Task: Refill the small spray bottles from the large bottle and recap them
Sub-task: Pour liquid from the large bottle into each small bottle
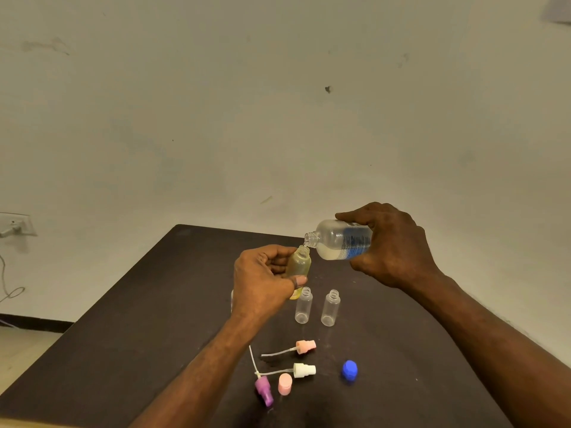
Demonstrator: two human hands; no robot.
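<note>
**Inspector:** Report the hands.

**Assistant:** The left hand (pixel 262 284) is wrapped around a small yellowish bottle (pixel 299 264), thumb and fingers closed on its body, lifting it clear of the table (pixel 148 304). The right hand (pixel 389 245) is closed round the large bottle (pixel 341 239), tipped nearly level, its open neck touching the small bottle's mouth.

**Inspector:** Where do they sit?

**Assistant:** Taking the blue cap (pixel 349 370) as the marker: both held bottles are well beyond it, toward the far edge and slightly left.

**Inspector:** Advice for the pour?

**Assistant:** In my judgement, keep the necks in contact, raise the large bottle's base slowly so the stream stays thin, keep the small bottle near upright, and stop below the thread so the sprayer tube will not push liquid over.

**Inspector:** Count.

**Assistant:** One large bottle. Three small bottles certain: the one in hand and two clear empty bottles (pixel 303 305) standing between the marker and the hands. Something pale shows behind the left wrist; I cannot tell what. Three sprayer heads left of the marker: peach (pixel 305 348), white (pixel 304 370), purple (pixel 264 391). One pink overcap (pixel 285 384). One blue cap.
</note>
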